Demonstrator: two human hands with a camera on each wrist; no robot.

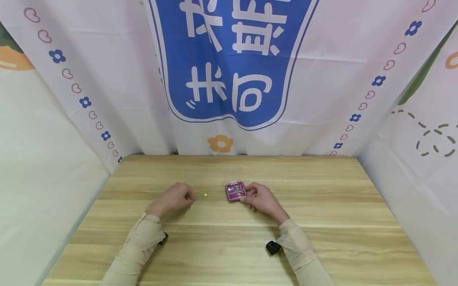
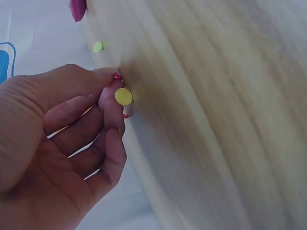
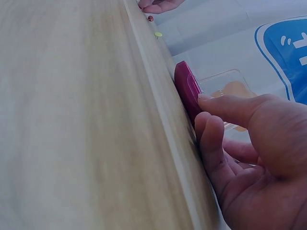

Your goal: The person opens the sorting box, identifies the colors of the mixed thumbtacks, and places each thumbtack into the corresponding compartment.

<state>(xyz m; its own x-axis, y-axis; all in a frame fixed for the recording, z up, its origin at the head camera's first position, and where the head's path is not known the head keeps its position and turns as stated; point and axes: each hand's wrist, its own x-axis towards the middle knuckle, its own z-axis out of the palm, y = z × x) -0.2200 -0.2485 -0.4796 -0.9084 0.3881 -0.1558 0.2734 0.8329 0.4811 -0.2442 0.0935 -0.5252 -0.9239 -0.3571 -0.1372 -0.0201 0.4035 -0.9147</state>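
My left hand (image 1: 173, 198) is low over the table, left of a small yellow-green tack (image 1: 205, 194). In the left wrist view, thumb and index finger pinch a small red piece (image 2: 117, 75); a yellow round head (image 2: 123, 97) shows against the index finger, with another red bit (image 2: 125, 116) below it. Whether these are separate tacks I cannot tell. My right hand (image 1: 262, 198) grips the right edge of a small purple compartment box (image 1: 231, 195), thumb on top, fingers at the side. Its clear lid (image 1: 233, 174) is open toward the back, and small pieces lie in some compartments.
The wood-grain table (image 1: 222, 254) ends at a white printed curtain (image 1: 322, 99) behind, with more cloth at both sides. Black devices (image 1: 273, 248) show at both sleeves. In the right wrist view, a red tack (image 3: 150, 18) is near the left hand.
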